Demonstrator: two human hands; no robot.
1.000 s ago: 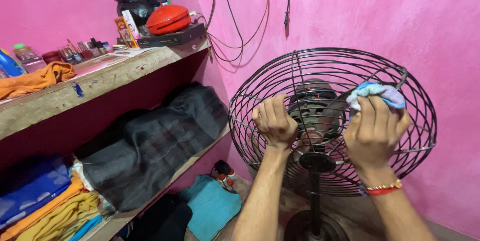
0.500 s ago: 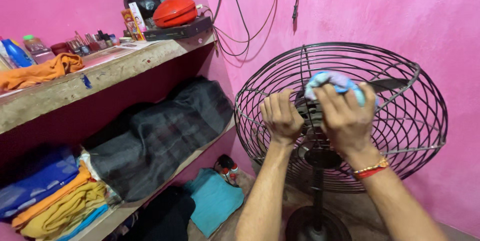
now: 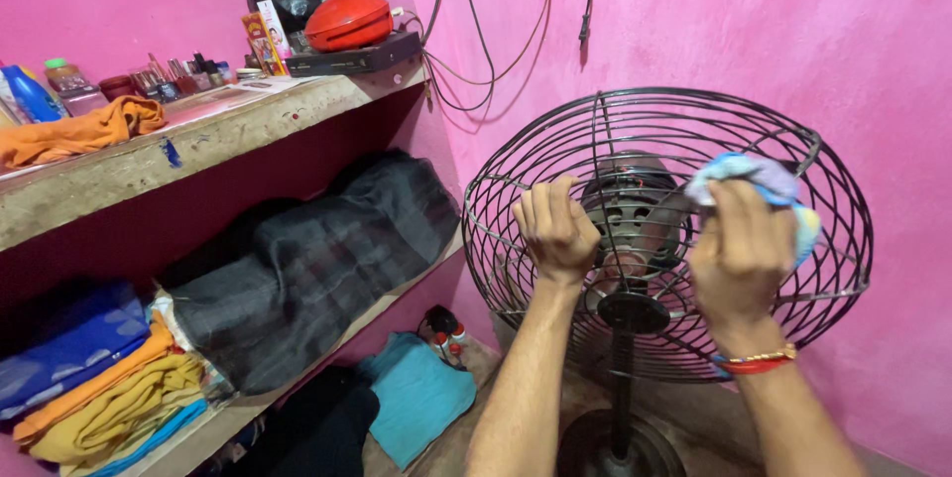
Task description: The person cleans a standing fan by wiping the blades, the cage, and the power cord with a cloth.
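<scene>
A pedestal fan stands against the pink wall, its black wire guard (image 3: 516,170) open to me and the motor (image 3: 630,214) in the middle. My left hand (image 3: 555,229) grips the guard's wires just left of the motor. My right hand (image 3: 739,249) presses a light blue and purple cloth (image 3: 749,175) against the wires to the motor's right. A red and gold bracelet sits on that wrist. The fan's pole and round base (image 3: 620,447) show below, between my forearms.
Left of the fan run two concrete shelves (image 3: 248,125). The upper one carries bottles, an orange cloth (image 3: 74,135) and a red case (image 3: 347,21). The lower one holds a dark blanket (image 3: 297,259) and folded clothes. Cables hang on the wall. A teal cloth (image 3: 416,393) lies on the floor.
My right hand moved the cloth from the guard's right side to the top of the motor and back out to the right. The left hand kept its grip on the wires.
</scene>
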